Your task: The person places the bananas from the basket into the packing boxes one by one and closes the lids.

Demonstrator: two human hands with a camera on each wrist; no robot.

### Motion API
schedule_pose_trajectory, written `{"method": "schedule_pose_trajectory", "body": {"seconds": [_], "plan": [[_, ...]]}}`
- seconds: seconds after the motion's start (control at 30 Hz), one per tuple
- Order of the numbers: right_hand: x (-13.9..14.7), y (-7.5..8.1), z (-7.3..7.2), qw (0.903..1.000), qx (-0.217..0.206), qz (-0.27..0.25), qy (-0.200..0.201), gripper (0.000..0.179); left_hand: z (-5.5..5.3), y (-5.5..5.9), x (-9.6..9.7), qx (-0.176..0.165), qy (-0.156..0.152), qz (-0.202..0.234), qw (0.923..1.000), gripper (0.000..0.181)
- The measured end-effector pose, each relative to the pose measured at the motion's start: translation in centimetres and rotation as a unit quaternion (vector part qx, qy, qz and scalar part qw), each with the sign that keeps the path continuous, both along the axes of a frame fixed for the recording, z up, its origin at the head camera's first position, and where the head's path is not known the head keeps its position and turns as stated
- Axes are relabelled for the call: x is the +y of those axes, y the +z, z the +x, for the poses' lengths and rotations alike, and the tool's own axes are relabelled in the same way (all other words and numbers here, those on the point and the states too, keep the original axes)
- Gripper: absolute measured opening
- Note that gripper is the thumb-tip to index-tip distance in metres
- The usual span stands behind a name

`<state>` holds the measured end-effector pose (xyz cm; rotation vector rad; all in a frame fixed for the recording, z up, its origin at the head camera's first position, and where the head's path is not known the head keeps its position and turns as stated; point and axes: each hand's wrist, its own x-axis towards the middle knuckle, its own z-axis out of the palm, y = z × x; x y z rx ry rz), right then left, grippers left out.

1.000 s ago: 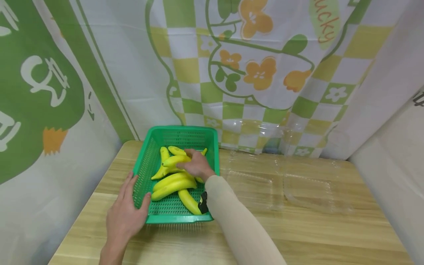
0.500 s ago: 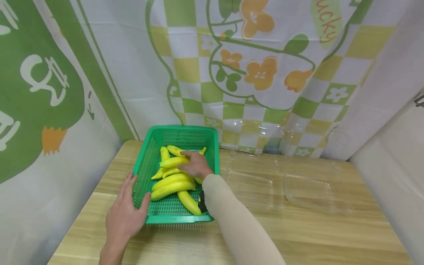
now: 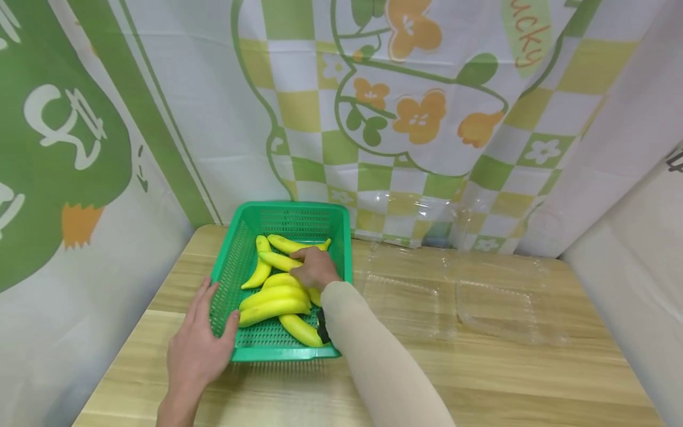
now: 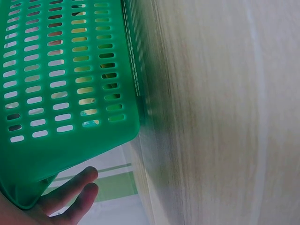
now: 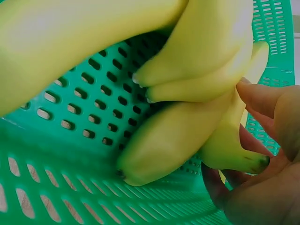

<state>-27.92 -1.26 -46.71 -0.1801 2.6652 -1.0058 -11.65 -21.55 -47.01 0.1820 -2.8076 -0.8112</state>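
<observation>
My right hand (image 3: 316,268) reaches into a green plastic basket (image 3: 285,354) and grips a yellow banana (image 3: 278,261), whose far end points left. In the right wrist view, thumb and fingers close around a dark-tipped banana (image 5: 234,151). A bunch (image 3: 274,305) lies nearer the front, over another banana (image 3: 300,331). Two more bananas rest toward the back, a curved left one (image 3: 259,271) and a long one (image 3: 288,244). My left hand (image 3: 197,350) rests at the basket's left rim, its fingers fairly straight outside and its thumb over the edge.
Two transparent plastic trays (image 3: 408,296) with raised lids stand right of the basket on the wooden table (image 3: 512,379). A patterned cloth (image 3: 363,118) hangs directly behind the table, and printed sheets close off the sides.
My right hand has shifted slightly down, and the banana in it now slants with its left tip higher. The bananas around it have spread apart a little. My left hand stays at the rim.
</observation>
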Motion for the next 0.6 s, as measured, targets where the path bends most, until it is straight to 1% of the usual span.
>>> {"method": "schedule_pose_trajectory", "body": {"seconds": [0.2,0.37,0.6], "plan": [[-0.05,0.05,-0.04,0.9998,0.012,-0.010,0.011,0.034,0.05,0.03,0.00,-0.001,0.001,0.000,1.0000,0.072],[0.04,0.35,0.21,0.9996,0.011,-0.018,0.017,0.031,0.03,0.11,0.08,-0.003,0.000,0.000,1.0000,0.072],[0.02,0.65,0.34,0.9979,0.014,-0.063,0.007,0.032,0.04,0.28,0.23,-0.007,0.002,-0.001,1.0000,0.071]]}}
